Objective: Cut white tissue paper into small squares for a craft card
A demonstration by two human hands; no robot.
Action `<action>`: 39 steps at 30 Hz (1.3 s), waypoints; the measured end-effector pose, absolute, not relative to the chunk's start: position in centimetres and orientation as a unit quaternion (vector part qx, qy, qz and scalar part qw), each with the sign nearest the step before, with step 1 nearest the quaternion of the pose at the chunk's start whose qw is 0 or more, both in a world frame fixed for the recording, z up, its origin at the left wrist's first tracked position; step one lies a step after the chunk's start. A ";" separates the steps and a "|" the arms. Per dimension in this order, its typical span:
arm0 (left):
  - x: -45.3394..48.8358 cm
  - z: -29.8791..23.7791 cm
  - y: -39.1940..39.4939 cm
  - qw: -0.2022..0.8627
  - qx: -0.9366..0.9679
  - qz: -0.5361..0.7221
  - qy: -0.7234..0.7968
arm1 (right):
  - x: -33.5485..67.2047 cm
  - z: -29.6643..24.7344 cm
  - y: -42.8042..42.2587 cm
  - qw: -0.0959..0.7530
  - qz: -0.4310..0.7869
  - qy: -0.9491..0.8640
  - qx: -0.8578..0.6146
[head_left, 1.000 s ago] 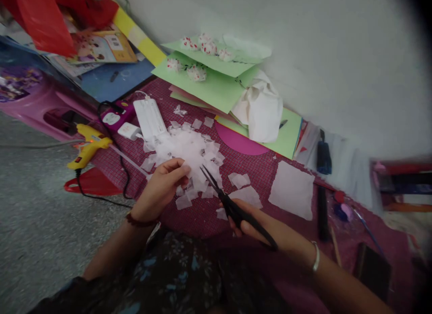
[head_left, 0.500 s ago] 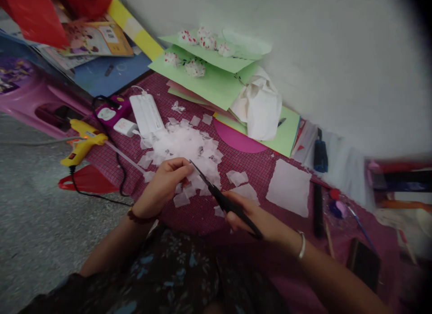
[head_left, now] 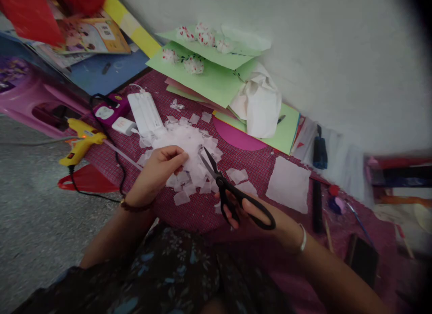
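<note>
My right hand [head_left: 241, 210] grips black-handled scissors [head_left: 220, 181], with fingers in the loops and the blades parted, pointing up and left. Thumb and forefinger of my left hand [head_left: 165, 165] are pinched together on a small piece of thin white paper, which is hard to tell from the white behind it. Beneath both hands spreads a heap of small white paper pieces [head_left: 192, 136] on the red checked cloth [head_left: 236, 156]. The blade tips are just right of my left fingertips, apart from them. A larger white paper sheet [head_left: 288, 183] lies to the right.
On the left are a yellow glue gun [head_left: 81, 141] with its cord, a purple power strip [head_left: 111, 111] and a white box-shaped device [head_left: 145, 109]. Green sheets with paper flowers [head_left: 199, 75] stand behind, beside crumpled white paper [head_left: 261, 102]. A dark phone-like object [head_left: 361, 260] lies at right.
The scissors have opened and turned, moving right and away from my left fingertips. My left hand has shifted slightly up and left, still pinched.
</note>
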State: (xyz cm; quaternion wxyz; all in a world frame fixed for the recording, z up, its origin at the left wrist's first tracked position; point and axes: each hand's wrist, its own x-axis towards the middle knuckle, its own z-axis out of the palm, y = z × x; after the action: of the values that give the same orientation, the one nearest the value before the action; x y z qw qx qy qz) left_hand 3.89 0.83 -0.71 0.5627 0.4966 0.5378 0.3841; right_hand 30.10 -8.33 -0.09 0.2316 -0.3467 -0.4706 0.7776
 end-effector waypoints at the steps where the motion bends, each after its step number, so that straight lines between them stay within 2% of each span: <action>1: 3.8 -0.4 1.1 0.545 0.514 0.381 0.541 | 30.3 -0.2 -8.6 0.240 0.786 -0.451 -0.348; 8: 3.9 1.1 1.9 0.413 0.591 0.379 0.579 | 32.2 -0.3 -10.9 0.298 0.786 -0.401 -0.363; 13: 4.0 1.7 0.4 0.370 0.630 0.375 0.571 | 34.0 1.6 -14.1 0.317 0.679 -0.464 -0.472; 18: 6.1 1.4 -2.4 0.385 0.700 0.332 0.502 | 35.9 1.3 -18.0 0.320 0.577 -0.486 -0.573; 25: 10.1 -0.5 -4.4 0.379 0.810 0.182 0.409 | 38.5 -1.6 -23.3 0.267 0.439 -0.507 -0.692; 33: 14.5 -2.3 -2.8 0.261 0.914 0.077 0.301 | 39.8 -2.6 -27.9 0.155 0.246 -0.606 -0.740; 35: 14.9 -2.9 -2.8 0.273 0.911 0.082 0.299 | 39.7 -2.9 -28.4 0.144 0.228 -0.609 -0.746; 37: 15.1 -2.9 -3.1 0.283 0.898 0.140 0.307 | 39.5 -3.0 -28.8 0.143 0.227 -0.608 -0.747; 39: 15.1 -2.5 -3.6 0.238 0.904 0.210 0.286 | 39.3 -3.0 -29.1 0.149 0.228 -0.607 -0.747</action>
State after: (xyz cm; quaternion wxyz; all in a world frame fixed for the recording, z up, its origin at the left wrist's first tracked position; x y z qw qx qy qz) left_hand 15.14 -3.56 -2.46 0.2376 0.9041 0.2864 0.2100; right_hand 39.33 -29.08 -3.04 0.1486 -0.7469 -0.6066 0.2283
